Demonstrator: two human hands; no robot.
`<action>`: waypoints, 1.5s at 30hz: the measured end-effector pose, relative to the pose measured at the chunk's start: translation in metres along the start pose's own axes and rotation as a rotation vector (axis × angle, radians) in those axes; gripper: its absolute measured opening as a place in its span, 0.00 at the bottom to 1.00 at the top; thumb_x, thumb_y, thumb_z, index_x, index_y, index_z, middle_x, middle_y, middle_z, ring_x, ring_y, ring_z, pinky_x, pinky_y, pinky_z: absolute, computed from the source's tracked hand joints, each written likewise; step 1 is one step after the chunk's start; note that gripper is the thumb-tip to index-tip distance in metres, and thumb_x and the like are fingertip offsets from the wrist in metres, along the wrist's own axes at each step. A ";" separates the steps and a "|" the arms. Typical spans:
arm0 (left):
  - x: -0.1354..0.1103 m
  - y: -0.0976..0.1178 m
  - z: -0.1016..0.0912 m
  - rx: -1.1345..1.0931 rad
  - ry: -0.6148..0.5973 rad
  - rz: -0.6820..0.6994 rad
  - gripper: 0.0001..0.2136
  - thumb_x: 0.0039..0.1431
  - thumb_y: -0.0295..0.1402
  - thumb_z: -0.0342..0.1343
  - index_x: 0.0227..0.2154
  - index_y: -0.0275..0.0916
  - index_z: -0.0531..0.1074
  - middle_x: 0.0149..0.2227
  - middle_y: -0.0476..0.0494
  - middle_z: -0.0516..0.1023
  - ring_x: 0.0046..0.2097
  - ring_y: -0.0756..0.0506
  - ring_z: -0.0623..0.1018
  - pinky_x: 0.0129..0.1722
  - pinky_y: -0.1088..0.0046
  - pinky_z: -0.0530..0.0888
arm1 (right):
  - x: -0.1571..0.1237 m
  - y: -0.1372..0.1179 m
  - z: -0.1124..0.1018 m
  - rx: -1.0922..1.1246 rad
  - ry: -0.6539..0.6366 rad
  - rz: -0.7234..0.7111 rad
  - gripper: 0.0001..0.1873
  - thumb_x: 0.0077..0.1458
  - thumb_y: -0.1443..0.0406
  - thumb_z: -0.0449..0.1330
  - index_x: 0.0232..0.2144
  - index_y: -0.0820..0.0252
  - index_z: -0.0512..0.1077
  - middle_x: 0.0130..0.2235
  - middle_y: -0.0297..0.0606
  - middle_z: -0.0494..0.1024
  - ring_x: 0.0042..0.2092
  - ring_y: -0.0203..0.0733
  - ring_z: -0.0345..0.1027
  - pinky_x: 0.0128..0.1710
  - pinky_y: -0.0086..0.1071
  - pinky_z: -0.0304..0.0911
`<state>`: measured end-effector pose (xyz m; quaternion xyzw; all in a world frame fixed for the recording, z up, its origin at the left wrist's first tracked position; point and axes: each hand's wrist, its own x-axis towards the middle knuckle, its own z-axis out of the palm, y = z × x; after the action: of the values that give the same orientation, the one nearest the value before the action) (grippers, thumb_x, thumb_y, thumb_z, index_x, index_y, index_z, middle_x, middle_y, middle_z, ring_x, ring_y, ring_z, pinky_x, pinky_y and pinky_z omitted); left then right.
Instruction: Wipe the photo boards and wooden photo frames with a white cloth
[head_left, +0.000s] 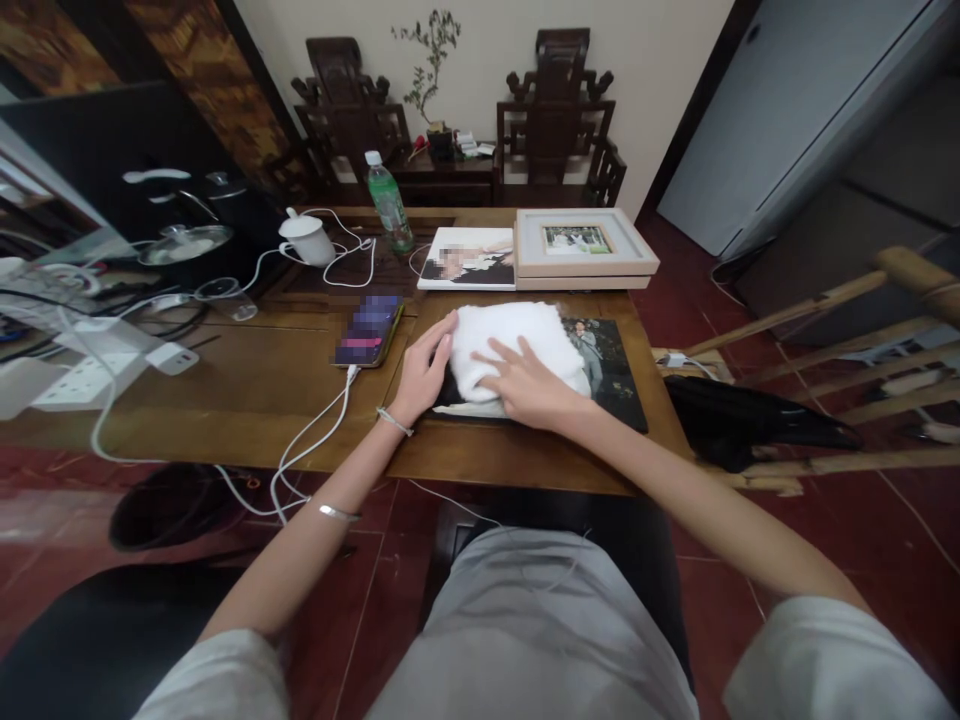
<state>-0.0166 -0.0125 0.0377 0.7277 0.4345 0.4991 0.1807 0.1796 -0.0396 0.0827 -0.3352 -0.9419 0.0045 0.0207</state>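
A folded white cloth lies over much of a dark photo panel, whose right part with a pictured figure shows beside it. Flat on top of the cloth rests my right hand, its fingers spread. My left hand stands at the left edge of the cloth and panel with fingers stretched out, holding nothing that I can see. Under the cloth, the left part of the panel is hidden.
Behind the cloth are a white photo panel and a framed picture. To the left lie a charging phone, a green bottle, a lidded white cup and a power strip with loose cables. A wooden rack stands right.
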 end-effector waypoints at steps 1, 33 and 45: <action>0.000 0.000 0.000 -0.007 0.006 -0.003 0.22 0.68 0.43 0.41 0.55 0.36 0.69 0.58 0.38 0.70 0.60 0.43 0.69 0.62 0.60 0.63 | -0.004 -0.007 0.001 0.022 -0.002 -0.058 0.26 0.51 0.78 0.50 0.49 0.60 0.72 0.65 0.44 0.60 0.67 0.61 0.42 0.60 0.67 0.42; 0.000 -0.012 0.002 -0.029 -0.077 -0.349 0.29 0.64 0.53 0.39 0.36 0.32 0.75 0.36 0.40 0.81 0.39 0.40 0.78 0.41 0.64 0.76 | -0.011 -0.035 0.006 0.031 0.073 -0.119 0.24 0.53 0.77 0.48 0.49 0.63 0.73 0.63 0.50 0.62 0.66 0.63 0.45 0.59 0.67 0.44; -0.001 -0.007 0.007 0.136 -0.167 -0.113 0.27 0.67 0.48 0.39 0.54 0.33 0.70 0.58 0.34 0.70 0.61 0.41 0.68 0.62 0.58 0.61 | -0.060 0.017 -0.008 0.055 0.017 0.021 0.27 0.45 0.82 0.48 0.44 0.63 0.74 0.63 0.46 0.63 0.66 0.58 0.46 0.59 0.66 0.46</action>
<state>-0.0140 -0.0083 0.0291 0.7515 0.4913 0.3952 0.1942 0.2373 -0.0647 0.0880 -0.3445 -0.9376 0.0279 0.0377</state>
